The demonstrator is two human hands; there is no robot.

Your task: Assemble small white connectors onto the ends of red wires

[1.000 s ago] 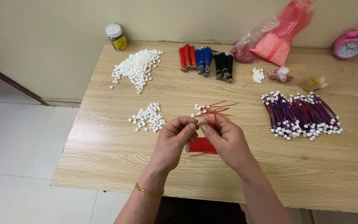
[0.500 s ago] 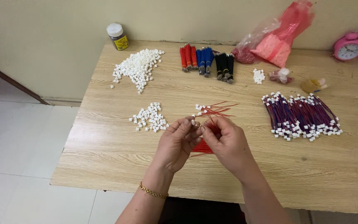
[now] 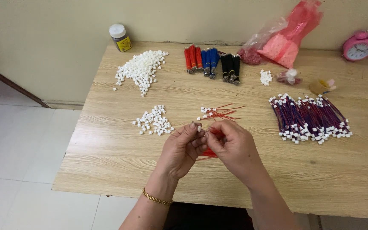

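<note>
I'm pinching a white connector (image 3: 199,127) in my left hand (image 3: 183,150); my right hand (image 3: 234,149) is gripping red wires (image 3: 211,152), running toward the table's (image 3: 107,149) near edge.

A rectangular worktop (image 3: 107,162) of pale wood-grain laminate fills most of the view, its long far edge pushed against a plain cream-yellow painted wall (image 3: 64,21). The wall is bare and smooth, with a slightly uneven, scuffed line where it meets the worktop's back edge. To the left, the floor (image 3: 18,170) is laid with large glossy white tiles separated by thin grey grout lines. A dark brown wooden strip (image 3: 9,83) runs diagonally along the base of the wall at the left. The light is soft and even, casting only faint shadows.
</note>
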